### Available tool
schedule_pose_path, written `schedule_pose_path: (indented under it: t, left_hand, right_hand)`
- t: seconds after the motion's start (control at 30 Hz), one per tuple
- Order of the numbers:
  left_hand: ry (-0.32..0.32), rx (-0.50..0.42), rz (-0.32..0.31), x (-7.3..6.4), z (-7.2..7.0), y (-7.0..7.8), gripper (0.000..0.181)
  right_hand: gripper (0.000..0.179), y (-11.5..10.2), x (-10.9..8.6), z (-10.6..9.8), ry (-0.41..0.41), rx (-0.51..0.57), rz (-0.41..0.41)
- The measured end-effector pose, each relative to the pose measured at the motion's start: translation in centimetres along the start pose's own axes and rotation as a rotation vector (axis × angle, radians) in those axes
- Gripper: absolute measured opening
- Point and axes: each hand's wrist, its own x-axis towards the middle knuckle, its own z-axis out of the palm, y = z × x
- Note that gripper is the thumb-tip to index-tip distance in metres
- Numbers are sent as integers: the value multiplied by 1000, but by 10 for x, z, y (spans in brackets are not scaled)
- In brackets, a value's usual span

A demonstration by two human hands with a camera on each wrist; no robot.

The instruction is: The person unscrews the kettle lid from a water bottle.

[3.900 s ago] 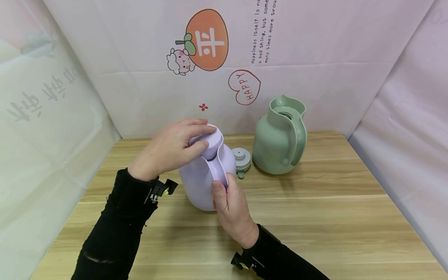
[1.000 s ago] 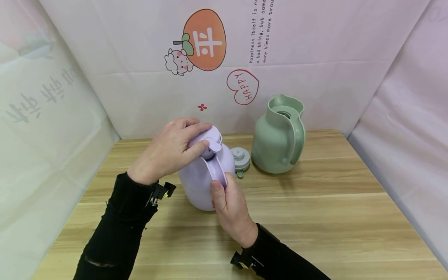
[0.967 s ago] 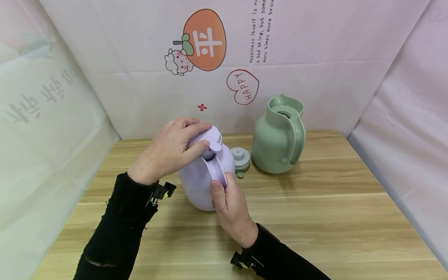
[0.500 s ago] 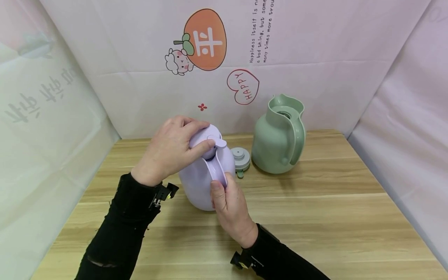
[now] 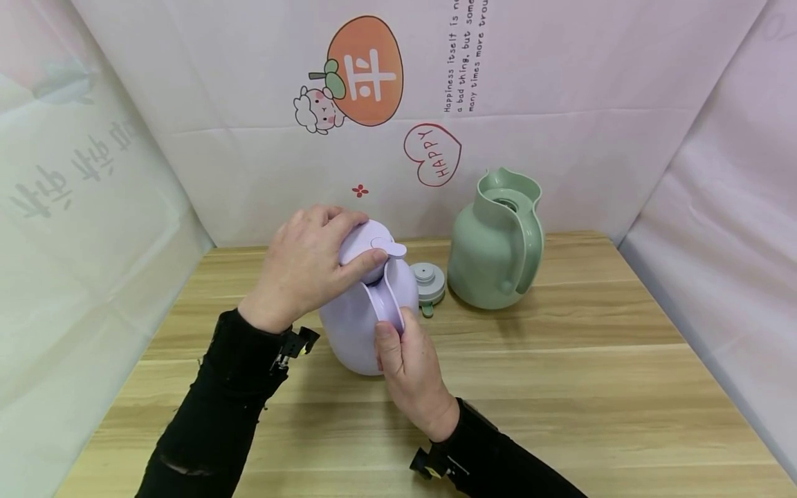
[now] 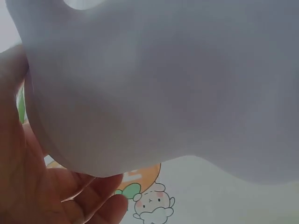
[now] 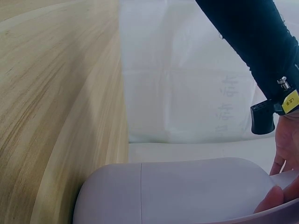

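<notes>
A lavender thermos jug (image 5: 349, 335) stands upright on the table, its handle turned toward me. With thumb and fingers my left hand (image 5: 301, 266) grips the round lavender lid (image 5: 362, 241) in the jug's mouth. The lid's small tab (image 5: 395, 249) sticks out to the right, just past my thumb. My right hand (image 5: 416, 377) grips the jug's handle (image 5: 386, 304), thumb on top. In the left wrist view the jug's body (image 6: 163, 93) hides most of the lid. The right wrist view shows the jug's side (image 7: 187, 191) and base.
Behind and to the right stands a green thermos jug (image 5: 482, 259), its top uncovered. A grey stopper with a green tab (image 5: 428, 280) lies between the two jugs. Printed white cloth (image 5: 249, 173) hangs behind the wooden table (image 5: 560, 387) and at both sides.
The lid has turned counterclockwise: its tab, hidden at first, pointed toward the front right and now points right. My left thumb moved right with it. The right hand and jug stayed put.
</notes>
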Motion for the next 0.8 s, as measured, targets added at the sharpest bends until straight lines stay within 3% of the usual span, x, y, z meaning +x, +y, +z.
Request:
schedule_pose_path:
  t: [0.23,0.37,0.57,0.8]
  left_hand:
    - [-158,-148,42,1,-7,-4,66]
    - [-213,-176,50,2,-11,-5,65]
    - [-261,-177,63,3,-11,-6,63]
    - [-247,-170,59,3,-11,-5,59]
  right_hand:
    - [21,0,-1,0,1,-1,6]
    - [22,0,-1,0,-1,11,3]
    - [22,1,-1,1,-2,12,-5]
    - [21,2,0,1,0,9,-13]
